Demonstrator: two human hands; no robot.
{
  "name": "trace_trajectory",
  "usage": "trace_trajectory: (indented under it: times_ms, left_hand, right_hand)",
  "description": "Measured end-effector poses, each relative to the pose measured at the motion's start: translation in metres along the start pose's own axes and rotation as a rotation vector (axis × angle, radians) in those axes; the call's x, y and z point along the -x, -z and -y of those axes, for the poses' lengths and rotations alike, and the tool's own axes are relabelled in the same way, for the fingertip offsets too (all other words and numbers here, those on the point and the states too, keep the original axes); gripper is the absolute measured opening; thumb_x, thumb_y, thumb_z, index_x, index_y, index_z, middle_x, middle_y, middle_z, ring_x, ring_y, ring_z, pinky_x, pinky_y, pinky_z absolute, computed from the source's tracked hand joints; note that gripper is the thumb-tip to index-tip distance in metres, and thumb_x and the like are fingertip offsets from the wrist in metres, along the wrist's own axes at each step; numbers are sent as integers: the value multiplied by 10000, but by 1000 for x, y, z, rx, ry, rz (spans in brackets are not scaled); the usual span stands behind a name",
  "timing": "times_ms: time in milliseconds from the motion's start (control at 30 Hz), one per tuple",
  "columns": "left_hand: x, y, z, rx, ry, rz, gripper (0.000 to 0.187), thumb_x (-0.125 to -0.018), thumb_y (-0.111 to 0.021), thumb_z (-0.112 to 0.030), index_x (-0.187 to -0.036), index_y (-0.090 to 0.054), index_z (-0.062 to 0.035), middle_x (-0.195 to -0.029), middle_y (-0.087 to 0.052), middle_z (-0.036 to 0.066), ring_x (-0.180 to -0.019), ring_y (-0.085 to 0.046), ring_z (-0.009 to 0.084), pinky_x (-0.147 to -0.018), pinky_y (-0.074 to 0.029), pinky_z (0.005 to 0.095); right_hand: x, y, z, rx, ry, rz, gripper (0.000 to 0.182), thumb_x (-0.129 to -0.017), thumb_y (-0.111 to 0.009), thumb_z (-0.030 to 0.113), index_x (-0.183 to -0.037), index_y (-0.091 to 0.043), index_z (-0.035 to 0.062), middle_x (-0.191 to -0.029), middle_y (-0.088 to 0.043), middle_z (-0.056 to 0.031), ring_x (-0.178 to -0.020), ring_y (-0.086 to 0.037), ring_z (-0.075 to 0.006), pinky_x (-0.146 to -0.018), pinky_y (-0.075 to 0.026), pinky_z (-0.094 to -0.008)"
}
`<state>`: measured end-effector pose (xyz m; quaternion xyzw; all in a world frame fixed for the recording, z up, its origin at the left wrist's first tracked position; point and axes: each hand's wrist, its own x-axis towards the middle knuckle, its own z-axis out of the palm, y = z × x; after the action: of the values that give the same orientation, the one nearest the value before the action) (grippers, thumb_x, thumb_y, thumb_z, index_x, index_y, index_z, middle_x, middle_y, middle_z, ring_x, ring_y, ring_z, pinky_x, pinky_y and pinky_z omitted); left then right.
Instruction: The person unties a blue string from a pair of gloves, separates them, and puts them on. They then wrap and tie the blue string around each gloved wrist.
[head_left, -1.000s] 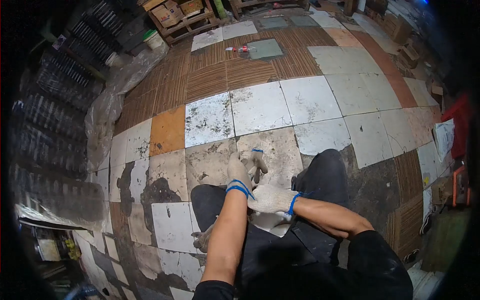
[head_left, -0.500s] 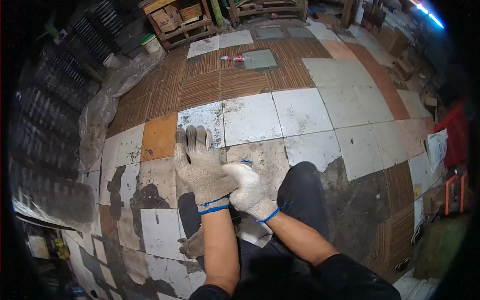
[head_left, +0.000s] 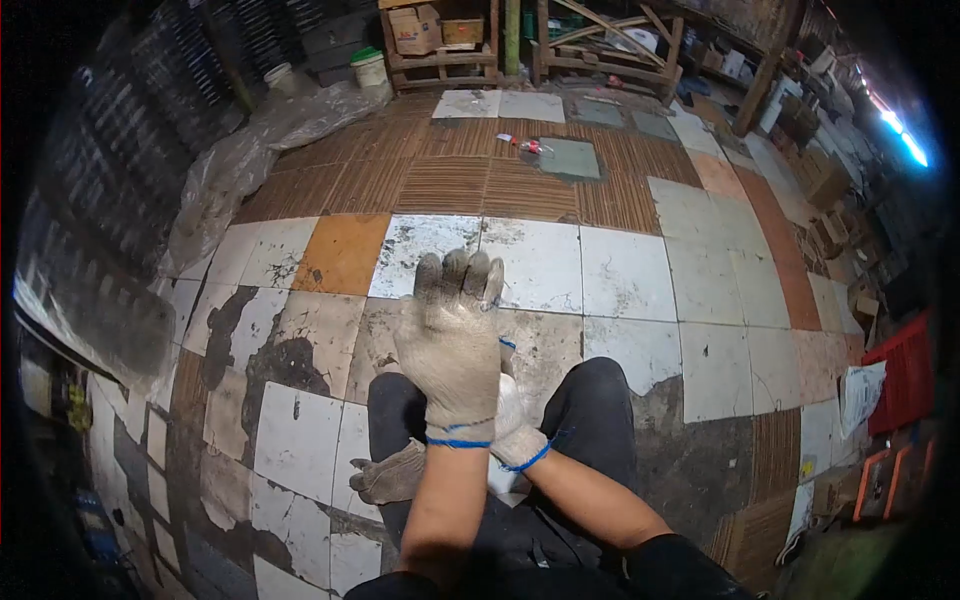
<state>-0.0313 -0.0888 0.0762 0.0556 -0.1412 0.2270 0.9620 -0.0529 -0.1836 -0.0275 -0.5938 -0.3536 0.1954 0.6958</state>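
Observation:
My left hand wears a knitted off-white glove with greyed fingertips and a blue-edged cuff. It is raised in front of my knees, fingers extended upward, holding nothing. My right hand, in a whiter glove with a blue-edged cuff, is beside and partly behind the left hand near its wrist; its fingers are hidden there. Another greyish glove lies by my left thigh, partly covered by my left forearm.
Patchwork floor tiles surround me. A plastic bottle lies ahead. Lidded bucket, plastic sheeting and wooden racks stand or lie farther off. Red object at right.
The view has shifted, showing more of the racks. My left hand has turned more upright, and my right hand has moved further behind it, with its fingers now hidden.

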Motion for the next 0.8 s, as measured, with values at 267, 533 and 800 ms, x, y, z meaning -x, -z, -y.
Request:
trace_trajectory:
  times_ms: [267,533,800]
  left_hand:
    - [-7,117,-29,-123,357,-583,657,-989,-452,-667,-1327,-623,-129,-1297,-583,70,-1269,-505,289,-1149,-359,566]
    - [25,158,-38,-237,594,-574,1014,-948,-398,-834,-1677,-371,-131,-1673,-395,166,-1450,-416,390,-1158,-347,606]
    - [12,148,-26,-669,598,-474,914,-1042,-325,-747,-1706,-296,-121,-1681,-373,261,-938,-664,354,-711,-552,457]
  right_hand:
    - [-10,4,-21,756,-327,376,471,-951,-643,404,-987,-772,-47,-970,-749,-318,-936,-726,-516,-880,-579,-560]
    - [15,1,24,811,-411,511,595,-983,-512,481,-857,-737,-55,-859,-698,-345,-822,-697,-528,-798,-555,-593]
    - [15,-11,23,770,-383,415,558,-989,-526,448,-860,-741,-51,-865,-699,-350,-844,-713,-518,-810,-560,-595]
